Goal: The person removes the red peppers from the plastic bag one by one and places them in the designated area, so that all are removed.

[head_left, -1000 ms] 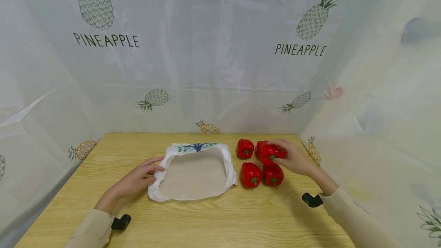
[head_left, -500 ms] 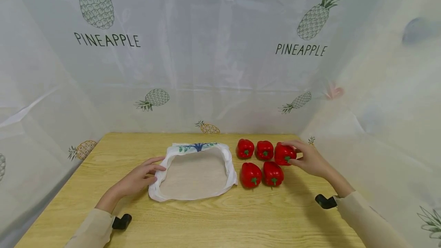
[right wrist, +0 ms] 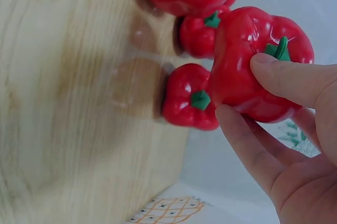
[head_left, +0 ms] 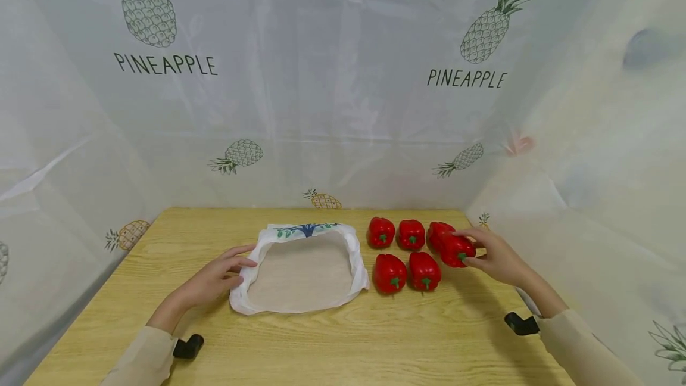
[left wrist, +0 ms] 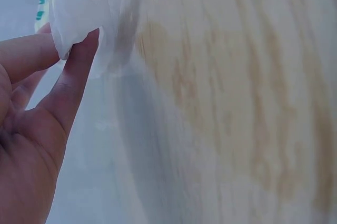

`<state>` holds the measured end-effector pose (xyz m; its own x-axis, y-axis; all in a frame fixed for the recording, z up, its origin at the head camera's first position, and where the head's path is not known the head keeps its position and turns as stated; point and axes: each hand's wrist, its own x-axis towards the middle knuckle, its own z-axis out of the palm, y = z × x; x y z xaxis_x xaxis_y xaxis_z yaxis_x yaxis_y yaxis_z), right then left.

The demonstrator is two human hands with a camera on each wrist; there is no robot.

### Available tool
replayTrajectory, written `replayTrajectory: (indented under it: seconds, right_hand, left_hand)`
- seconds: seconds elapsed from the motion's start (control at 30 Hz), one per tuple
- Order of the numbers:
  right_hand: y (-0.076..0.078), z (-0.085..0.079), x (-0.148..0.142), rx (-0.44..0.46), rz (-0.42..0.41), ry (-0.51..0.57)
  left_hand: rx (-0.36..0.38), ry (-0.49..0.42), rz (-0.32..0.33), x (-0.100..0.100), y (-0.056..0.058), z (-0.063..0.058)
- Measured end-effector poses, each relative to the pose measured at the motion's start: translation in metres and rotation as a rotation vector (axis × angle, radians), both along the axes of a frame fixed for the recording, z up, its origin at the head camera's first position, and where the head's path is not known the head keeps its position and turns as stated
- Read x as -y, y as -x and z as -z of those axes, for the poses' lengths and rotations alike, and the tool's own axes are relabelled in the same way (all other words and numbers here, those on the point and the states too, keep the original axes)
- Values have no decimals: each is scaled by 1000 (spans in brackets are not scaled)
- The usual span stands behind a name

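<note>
My right hand (head_left: 495, 255) grips a shiny red bell pepper (head_left: 457, 251) with a green stem, at the right end of the pepper group. In the right wrist view, thumb and fingers hold this bell pepper (right wrist: 258, 69) from both sides, over the tabletop. Other red bell peppers stand beside it: a back row with one pepper (head_left: 381, 232) at its left end, and two in front, one of them a pepper (head_left: 390, 273) near the bag. My left hand (head_left: 217, 276) pinches the left rim of a white plastic bag (head_left: 356, 267), its mouth spread wide. The left wrist view shows thin plastic (left wrist: 81, 13) between thumb and finger.
A wooden table (head_left: 321, 350) lies under everything. Behind and at both sides hangs a pale curtain (head_left: 343, 106) printed with pineapples, close to the table's back and right edges. A black wrist device (head_left: 189, 346) sits at the left cuff, another device (head_left: 521, 323) at the right.
My right hand has carried the held bell pepper rightward, then slightly toward me, uncovering the back-row peppers behind it. The left hand and the bag have stayed in place.
</note>
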<state>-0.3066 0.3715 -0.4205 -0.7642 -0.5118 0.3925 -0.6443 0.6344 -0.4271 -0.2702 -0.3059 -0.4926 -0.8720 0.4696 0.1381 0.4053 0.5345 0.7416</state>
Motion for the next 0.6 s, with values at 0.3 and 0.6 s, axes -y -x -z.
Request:
replayTrajectory:
  seconds: [0.3, 0.6]
  right_hand:
    - [-4, 11, -11, -16, -24, -11]
    - [-7, 23, -14, -38, -51, 1]
  left_hand:
    - [-6, -4, 34, 1, 0, -1]
    - [-11, -11, 39, 3, 1, 1]
